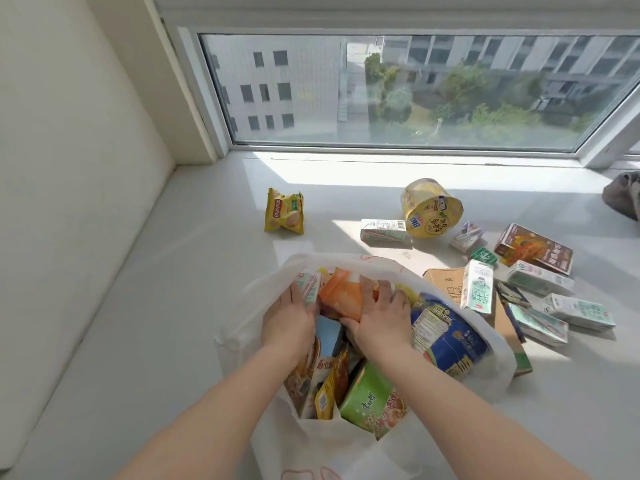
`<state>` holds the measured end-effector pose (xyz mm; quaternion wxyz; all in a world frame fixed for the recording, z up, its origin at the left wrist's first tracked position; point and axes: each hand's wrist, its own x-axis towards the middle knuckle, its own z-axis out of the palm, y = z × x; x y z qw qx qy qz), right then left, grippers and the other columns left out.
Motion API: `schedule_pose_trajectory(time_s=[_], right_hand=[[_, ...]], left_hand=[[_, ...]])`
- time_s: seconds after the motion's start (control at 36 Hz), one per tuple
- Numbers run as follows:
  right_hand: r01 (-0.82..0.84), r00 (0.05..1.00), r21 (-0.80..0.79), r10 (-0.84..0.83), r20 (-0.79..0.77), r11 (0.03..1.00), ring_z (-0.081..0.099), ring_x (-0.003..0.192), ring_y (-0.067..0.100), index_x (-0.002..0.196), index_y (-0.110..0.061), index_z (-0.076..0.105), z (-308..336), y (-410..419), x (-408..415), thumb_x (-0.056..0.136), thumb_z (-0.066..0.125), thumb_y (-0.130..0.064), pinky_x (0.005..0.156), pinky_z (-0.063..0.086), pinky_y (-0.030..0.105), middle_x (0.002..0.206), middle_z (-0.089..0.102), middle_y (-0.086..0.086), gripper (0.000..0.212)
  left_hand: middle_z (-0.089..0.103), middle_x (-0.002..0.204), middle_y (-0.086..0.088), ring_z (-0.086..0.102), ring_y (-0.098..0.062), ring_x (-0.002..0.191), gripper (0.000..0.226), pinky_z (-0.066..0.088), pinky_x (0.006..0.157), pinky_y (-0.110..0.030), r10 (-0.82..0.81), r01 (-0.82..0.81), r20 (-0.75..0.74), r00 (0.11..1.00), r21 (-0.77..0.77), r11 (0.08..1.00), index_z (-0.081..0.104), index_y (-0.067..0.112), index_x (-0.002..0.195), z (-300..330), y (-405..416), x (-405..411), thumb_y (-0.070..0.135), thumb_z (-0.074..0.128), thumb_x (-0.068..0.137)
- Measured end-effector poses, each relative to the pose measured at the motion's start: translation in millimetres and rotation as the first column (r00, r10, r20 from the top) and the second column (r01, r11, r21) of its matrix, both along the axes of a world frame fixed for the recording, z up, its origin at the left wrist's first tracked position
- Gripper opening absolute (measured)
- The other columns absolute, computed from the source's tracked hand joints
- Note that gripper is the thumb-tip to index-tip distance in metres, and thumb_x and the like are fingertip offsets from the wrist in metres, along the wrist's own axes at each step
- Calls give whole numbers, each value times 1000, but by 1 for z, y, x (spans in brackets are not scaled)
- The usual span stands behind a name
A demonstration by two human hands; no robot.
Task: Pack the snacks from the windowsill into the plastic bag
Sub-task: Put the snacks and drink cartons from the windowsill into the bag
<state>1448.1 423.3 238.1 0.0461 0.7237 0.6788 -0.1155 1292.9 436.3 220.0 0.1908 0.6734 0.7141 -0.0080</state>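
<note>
Both hands (332, 320) press snacks (341, 297) inside white bag (263, 292).

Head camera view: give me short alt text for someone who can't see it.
Both hands, left hand and right hand, reach into an open white bag on the windowsill, pressing on an orange packet among packed snacks. Still outside: a yellow chip bag, a yellow noodle cup and several milk cartons.

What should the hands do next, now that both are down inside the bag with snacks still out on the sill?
Probably let go of the orange packet, which the right hand is pressing into the bag, then reach for a remaining item. The left hand rests beside a small carton inside. The yellow chip bag, noodle cup and milk cartons remain unpacked.
</note>
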Motion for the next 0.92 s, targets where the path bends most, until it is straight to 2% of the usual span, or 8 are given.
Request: schedule_pose_trajectory(time_s=[0.11,0.22,0.28,0.36,0.44,0.56,0.69,0.92], right_hand=[[-3,996,85,11,-90,996,12,140,39,150,-27,0,-2,-25,8,94,41,-47,114,17,48,153,12,14,72],[-10,984,169,39,-174,986,21,139,38,147,-27,25,-1,-38,23,92,50,-35,111,24,49,151,22,12,60],[-30,970,263,91,-226,964,36,131,38,133,-23,47,0,-39,33,85,60,-26,106,35,52,142,38,13,50],[-46,935,467,203,-292,883,51,111,30,105,-17,63,0,-39,47,75,65,-19,92,48,44,119,57,10,30],[-3,900,543,239,-364,840,46,105,21,99,-16,66,6,-39,64,79,48,-25,90,46,38,110,60,6,29],[162,842,585,198,-502,795,47,100,18,95,-14,67,9,-40,101,78,48,-20,87,37,26,104,61,4,26],[407,767,473,-11,-641,782,52,95,22,94,-13,67,1,-43,173,77,46,-19,84,39,25,99,62,5,28],[571,696,151,-379,-610,807,49,105,27,99,-11,66,-41,-42,300,80,54,-6,88,38,31,104,62,5,22]], left_hand=[[5,159,-12,7,-27,146,73,10,120,-36,-18,20,-35,999,57,998,2,8,151,0,-21,7,50,29,98],[2,159,-8,1,-25,147,72,5,120,-36,-45,48,-26,999,136,990,5,10,151,3,-39,25,49,33,97],[20,155,-7,17,-25,143,68,14,118,-37,-36,23,57,998,204,979,19,10,149,9,-46,37,43,44,95],[53,125,-7,48,-27,117,49,40,100,-41,-51,-33,200,978,396,917,50,10,128,15,-53,57,27,63,84],[57,110,-1,50,-20,102,34,44,87,-34,-131,-21,315,940,436,900,56,14,118,28,-55,86,22,61,86],[62,103,0,56,-14,92,23,47,76,-27,-256,60,380,889,459,887,62,15,110,45,-46,135,16,59,87],[57,101,6,55,-8,83,26,47,72,-23,-267,77,461,846,391,917,59,17,116,60,-28,202,13,57,90],[54,108,5,54,-5,85,26,45,79,-25,-220,107,476,851,252,962,59,18,115,40,9,314,15,55,89]])
